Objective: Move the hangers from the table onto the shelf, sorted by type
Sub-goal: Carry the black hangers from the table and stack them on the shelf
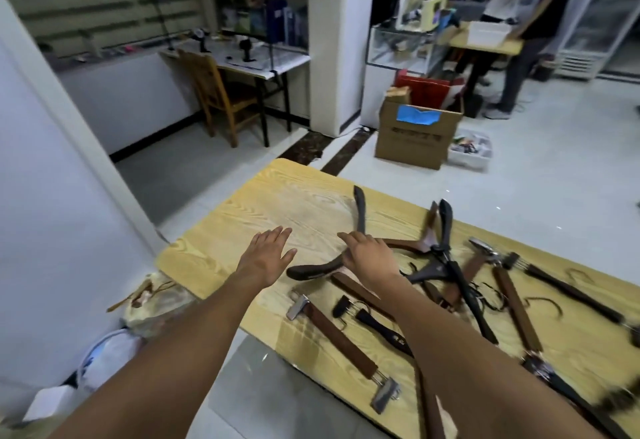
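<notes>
Several wooden hangers lie scattered on the light wood table (263, 203). A dark curved coat hanger (360, 212) lies nearest the bare end of the table, and my right hand (369, 255) rests on its middle with the fingers stretched over it. My left hand (268, 253) hovers flat and empty over the bare tabletop to the left of it. A brown clip hanger (341, 338) lies near the front edge. More dark and brown hangers (446, 251) are piled to the right. No shelf is in view.
Bags and a white box (45, 402) lie on the floor by the table's left corner. A cardboard box (415, 134) and a plastic bin (472, 149) stand beyond the table. A wooden chair (218, 92) and a desk stand at the back left, a person (526, 23) at the back right.
</notes>
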`<state>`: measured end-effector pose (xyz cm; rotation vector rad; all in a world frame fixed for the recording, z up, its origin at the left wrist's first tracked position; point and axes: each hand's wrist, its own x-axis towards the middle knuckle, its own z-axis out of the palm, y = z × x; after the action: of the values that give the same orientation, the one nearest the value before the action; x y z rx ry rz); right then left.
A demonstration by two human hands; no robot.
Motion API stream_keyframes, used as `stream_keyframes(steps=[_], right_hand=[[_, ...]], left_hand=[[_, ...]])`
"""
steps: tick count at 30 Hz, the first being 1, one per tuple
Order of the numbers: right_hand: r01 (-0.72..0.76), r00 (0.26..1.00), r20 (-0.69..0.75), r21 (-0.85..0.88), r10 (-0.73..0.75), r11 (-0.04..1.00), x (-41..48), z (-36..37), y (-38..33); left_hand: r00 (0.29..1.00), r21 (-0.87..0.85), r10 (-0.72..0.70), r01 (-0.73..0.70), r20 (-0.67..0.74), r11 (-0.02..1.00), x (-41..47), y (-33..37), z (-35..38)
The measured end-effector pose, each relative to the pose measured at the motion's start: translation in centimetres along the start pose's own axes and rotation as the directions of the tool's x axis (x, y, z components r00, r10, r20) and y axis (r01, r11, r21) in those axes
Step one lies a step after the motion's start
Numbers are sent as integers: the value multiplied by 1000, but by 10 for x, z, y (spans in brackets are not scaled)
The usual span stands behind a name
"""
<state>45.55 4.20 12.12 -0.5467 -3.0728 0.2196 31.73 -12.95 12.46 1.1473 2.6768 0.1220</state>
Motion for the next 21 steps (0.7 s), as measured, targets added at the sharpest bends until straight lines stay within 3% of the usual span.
stream_keyframes(steps=[10,21], right_hand=[[-236,972,7,-3,236,972,-21,19,78],[-303,952,52,19,302,953,5,37,127]], left_hand=[[976,23,204,-206,82,978,60,63,15],[929,57,344,-353,134,934,127,94,32]])
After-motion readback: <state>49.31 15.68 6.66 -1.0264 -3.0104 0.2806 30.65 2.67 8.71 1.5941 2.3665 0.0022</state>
